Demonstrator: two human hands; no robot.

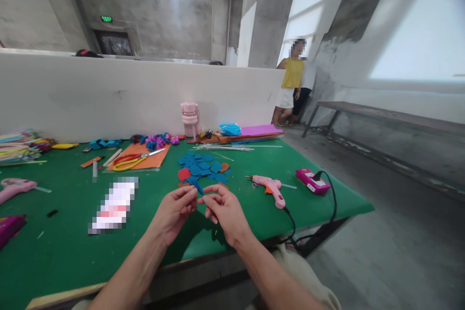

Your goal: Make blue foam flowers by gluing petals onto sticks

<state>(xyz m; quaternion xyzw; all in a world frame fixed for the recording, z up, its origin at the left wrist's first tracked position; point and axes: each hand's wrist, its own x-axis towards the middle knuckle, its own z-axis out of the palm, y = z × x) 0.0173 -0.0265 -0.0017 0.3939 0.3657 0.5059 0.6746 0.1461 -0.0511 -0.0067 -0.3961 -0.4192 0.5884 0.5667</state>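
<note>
My left hand (pixel 176 210) and my right hand (pixel 223 209) meet above the green table (pixel 72 247), near its front edge. Both are pinched together on a small blue felt piece (pixel 199 188) held between the fingertips. Just beyond them lies a heap of blue felt cut-outs (pixel 202 165) with a red piece (pixel 184 174) at its left side. A pink glue gun (pixel 271 188) lies on the table to the right of my right hand, apart from it.
A pink power strip (pixel 313 181) with a black cable sits near the right table edge. Scissors (pixel 132 160) rest on an orange sheet. A pink bottle (pixel 190 119) stands by the white partition (pixel 109 92). A person in a yellow top (pixel 292 77) stands far right.
</note>
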